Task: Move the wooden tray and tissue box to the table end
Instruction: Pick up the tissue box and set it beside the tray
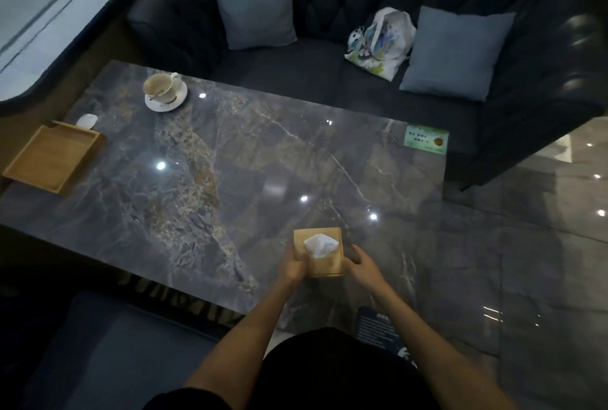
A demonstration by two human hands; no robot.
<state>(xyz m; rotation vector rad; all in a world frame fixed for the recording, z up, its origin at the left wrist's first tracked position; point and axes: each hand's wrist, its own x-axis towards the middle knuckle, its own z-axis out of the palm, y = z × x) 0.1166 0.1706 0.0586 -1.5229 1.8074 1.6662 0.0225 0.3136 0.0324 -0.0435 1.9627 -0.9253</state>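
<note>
Head view: we clasp the tissue box (318, 253) between both palms, left hand (293, 264) and right hand (359, 262) half-curled on opposite sides, likely to carry it level. It sits upright at the near edge of the table (230, 179), tissue pointing up; roughly cubic, no clear long axis. The wooden tray (52, 156) lies flat at the table's far-left end, its length along that end.

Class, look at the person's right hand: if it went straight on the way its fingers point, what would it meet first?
The right hand points inward, left and slightly forward, at the tissue box, so the box's side comes first; it seems already touching or nearly so.
</note>
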